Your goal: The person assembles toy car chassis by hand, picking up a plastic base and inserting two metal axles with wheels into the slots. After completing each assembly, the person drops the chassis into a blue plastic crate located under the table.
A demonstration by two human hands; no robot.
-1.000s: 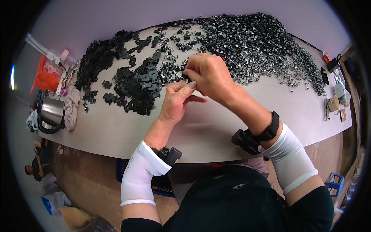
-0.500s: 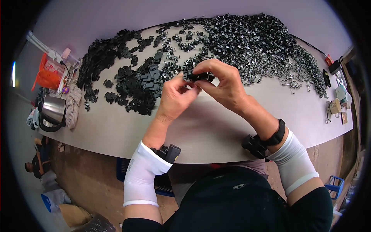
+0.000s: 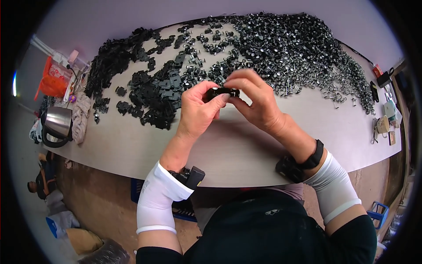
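My left hand [image 3: 197, 107] pinches a small dark plastic part [image 3: 223, 92] between thumb and fingers, above the near side of the table. It has a bright spot at its left end. My right hand [image 3: 258, 102] curls round the part's right end, fingers above and thumb below; those fingers are slightly blurred. Just beyond the left hand lies a heap of flat black plastic pieces [image 3: 166, 88]. Past the right hand spreads a large pile of black parts with shiny round-headed metal pins [image 3: 281, 48].
Loose metal pieces [image 3: 358, 88] trail along the table's [image 3: 307, 132] right side, near a cup [image 3: 382, 124]. At the left edge stand a steel kettle [image 3: 58, 125], a cloth [image 3: 80, 119] and an orange bag [image 3: 52, 86]. Another person [image 3: 43, 180] is at lower left.
My left hand has closed more firmly around the part, its thumb now on it. My right fingers have lifted and shifted slightly, exposing more of the part.
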